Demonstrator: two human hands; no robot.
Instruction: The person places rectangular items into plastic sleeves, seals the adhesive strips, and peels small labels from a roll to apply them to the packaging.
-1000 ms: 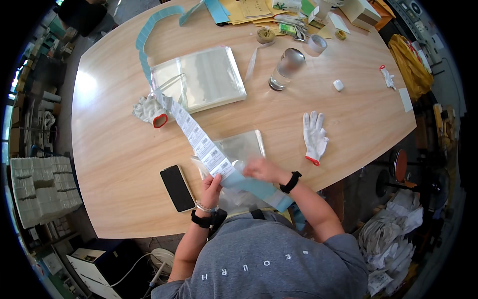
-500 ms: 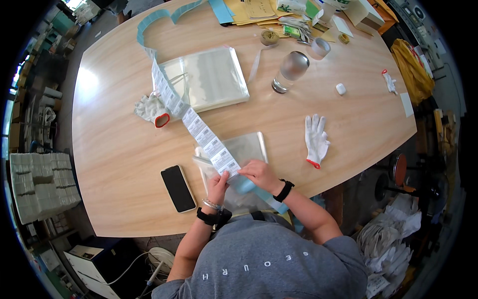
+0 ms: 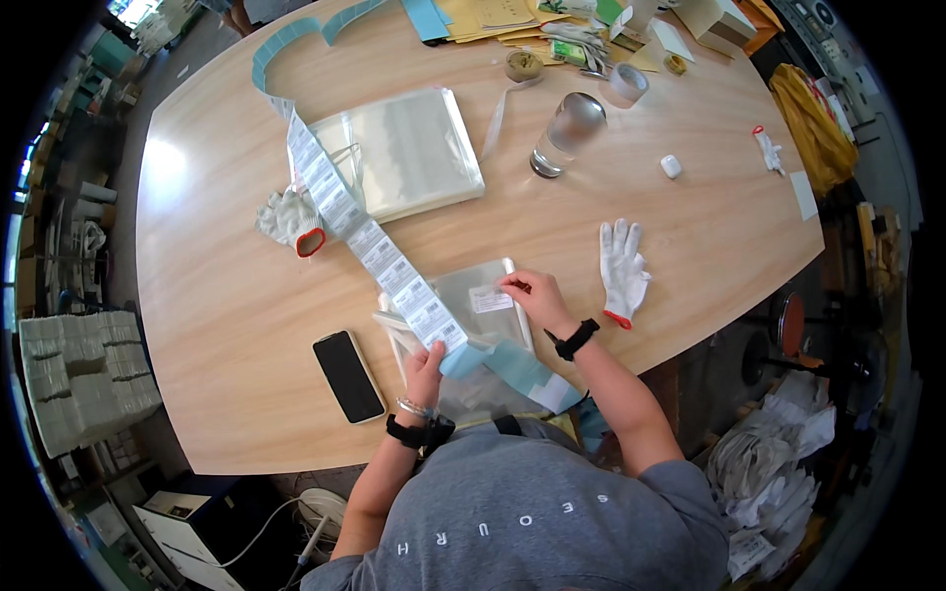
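Observation:
My left hand (image 3: 424,377) pinches a long strip of printed white labels (image 3: 392,273) on pale blue backing near its lower end. The bare backing (image 3: 520,367) bends away to the right, towards my body. My right hand (image 3: 538,299) has its fingertips closed at the edge of a single white label (image 3: 490,298), over the upper right part of a clear plastic bag (image 3: 455,288). Whether that label touches the bag I cannot tell. The bag lies on others like it in front of me, partly under the strip.
Left of the bags lies a black phone (image 3: 349,376). A larger stack of clear bags (image 3: 414,148) lies beyond, beside a grey glove (image 3: 292,221). To the right are a white glove (image 3: 623,271), a glass (image 3: 569,138) and a small white case (image 3: 671,166). Tape rolls (image 3: 629,83) and envelopes fill the back.
My right hand has left the strip and moved up and right, and a single label now shows at its fingertips over the bag. My left hand still holds the strip.

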